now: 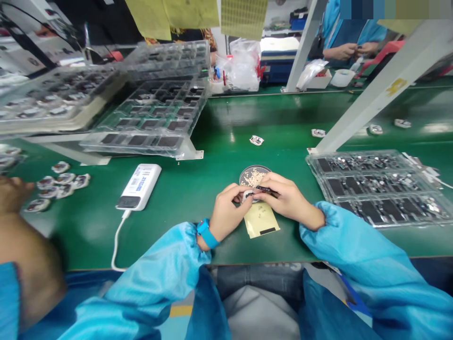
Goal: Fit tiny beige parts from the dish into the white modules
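My left hand (229,212) and my right hand (287,197) meet over the green table, both pinched around a small white-and-dark part (249,193). The right fingers also press a thin dark strip (266,189) against it. Just behind the hands lies a round dish (252,174) with several tiny pieces in it. Under the hands lies a yellow sheet (262,220) with a black bar. Both arms wear blue sleeves, and the left wrist carries a blue band.
A clear tray of dark parts (380,186) lies to the right. Stacked clear trays (152,113) stand at the back left. A white power bank (139,185) with a cable lies left. Loose small parts (60,182) lie far left, beside another person's arm (21,245). A white post (375,87) slants right.
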`<move>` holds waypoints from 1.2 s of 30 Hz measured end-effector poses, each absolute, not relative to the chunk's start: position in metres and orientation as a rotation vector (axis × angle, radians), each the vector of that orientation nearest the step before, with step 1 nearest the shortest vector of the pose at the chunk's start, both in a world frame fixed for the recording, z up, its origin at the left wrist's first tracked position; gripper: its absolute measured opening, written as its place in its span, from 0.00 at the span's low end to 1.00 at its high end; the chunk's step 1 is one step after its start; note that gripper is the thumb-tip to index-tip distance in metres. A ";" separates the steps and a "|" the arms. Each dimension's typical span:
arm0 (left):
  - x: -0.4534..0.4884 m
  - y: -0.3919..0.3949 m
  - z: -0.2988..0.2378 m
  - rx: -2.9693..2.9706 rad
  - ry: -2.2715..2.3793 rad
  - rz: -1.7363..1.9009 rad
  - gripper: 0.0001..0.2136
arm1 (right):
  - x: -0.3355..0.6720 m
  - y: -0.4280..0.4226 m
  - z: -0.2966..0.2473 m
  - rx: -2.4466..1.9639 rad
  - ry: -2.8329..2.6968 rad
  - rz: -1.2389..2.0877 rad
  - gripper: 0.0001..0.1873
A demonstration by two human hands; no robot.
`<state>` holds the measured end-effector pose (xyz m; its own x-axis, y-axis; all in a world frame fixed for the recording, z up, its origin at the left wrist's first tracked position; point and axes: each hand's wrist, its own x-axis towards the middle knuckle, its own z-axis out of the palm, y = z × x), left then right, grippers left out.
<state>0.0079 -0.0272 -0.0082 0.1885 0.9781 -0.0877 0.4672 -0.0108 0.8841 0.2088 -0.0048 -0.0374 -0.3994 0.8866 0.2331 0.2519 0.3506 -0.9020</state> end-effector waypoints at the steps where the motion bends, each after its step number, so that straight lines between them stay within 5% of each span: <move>1: 0.007 -0.027 -0.008 1.627 1.406 0.765 0.07 | 0.209 -0.005 -0.037 -1.000 -1.870 1.053 0.06; 11: 0.003 -0.021 -0.005 1.650 1.439 0.727 0.06 | 0.214 -0.002 -0.033 -1.127 -1.927 1.095 0.05; 20: -0.052 0.115 -0.059 1.811 1.802 0.486 0.17 | 0.227 0.008 -0.035 -1.348 -1.832 0.940 0.07; 29: 0.031 0.149 -0.093 2.211 1.857 0.271 0.29 | 0.240 0.010 -0.019 -1.414 -1.634 0.735 0.16; 33: 0.036 0.160 -0.114 2.080 1.860 0.103 0.40 | 0.248 0.003 -0.021 -1.543 -1.313 1.072 0.24; 36: 0.026 0.166 -0.118 2.068 1.846 0.176 0.33 | 0.248 -0.005 -0.022 -1.404 -1.087 1.477 0.21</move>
<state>0.0255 0.1662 -0.1179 0.1376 0.9798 -0.1454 0.9345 -0.0798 0.3469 0.2476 -0.0050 -0.0216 -0.0548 0.9515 -0.3026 0.0061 -0.3027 -0.9531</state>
